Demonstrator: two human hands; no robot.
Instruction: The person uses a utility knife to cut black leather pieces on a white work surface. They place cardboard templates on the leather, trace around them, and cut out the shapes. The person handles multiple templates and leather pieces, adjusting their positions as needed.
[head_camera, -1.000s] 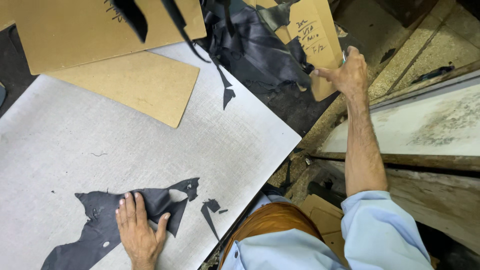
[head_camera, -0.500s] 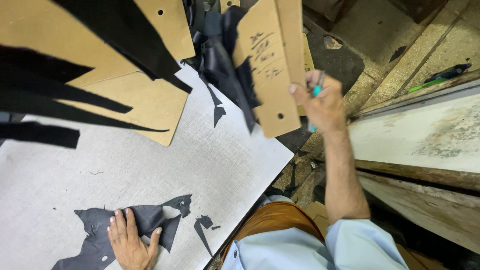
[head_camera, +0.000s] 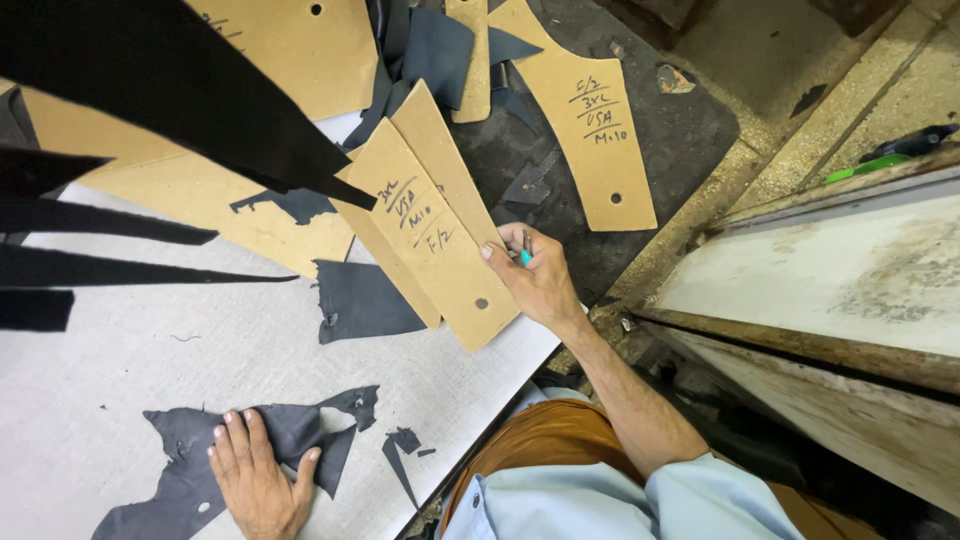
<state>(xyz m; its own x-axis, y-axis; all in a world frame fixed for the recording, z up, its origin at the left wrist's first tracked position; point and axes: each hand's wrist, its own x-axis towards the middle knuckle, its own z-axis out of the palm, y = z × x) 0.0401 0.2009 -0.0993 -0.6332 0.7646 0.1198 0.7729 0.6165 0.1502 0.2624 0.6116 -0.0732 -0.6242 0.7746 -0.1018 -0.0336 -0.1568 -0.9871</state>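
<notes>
My right hand (head_camera: 535, 280) grips the lower edge of two stacked tan cardboard pattern pieces (head_camera: 425, 240) and also holds a small teal-tipped tool (head_camera: 525, 250). The pieces hang tilted over the right edge of the white cutting board (head_camera: 150, 350). My left hand (head_camera: 255, 480) lies flat, fingers spread, on a ragged scrap of dark leather (head_camera: 190, 465) at the board's near edge. A second dark leather piece (head_camera: 360, 300) lies just left of the held patterns.
More tan cardboard patterns (head_camera: 595, 130) rest on dark material at the top, a large one (head_camera: 210, 195) lies on the board's far side. Black strips (head_camera: 150, 80) hang across the upper left. A worn white bench (head_camera: 830, 280) stands at right.
My right hand has brought the cardboard patterns down and left from the pile towards the board. The left hand stays pressed on the leather scrap.
</notes>
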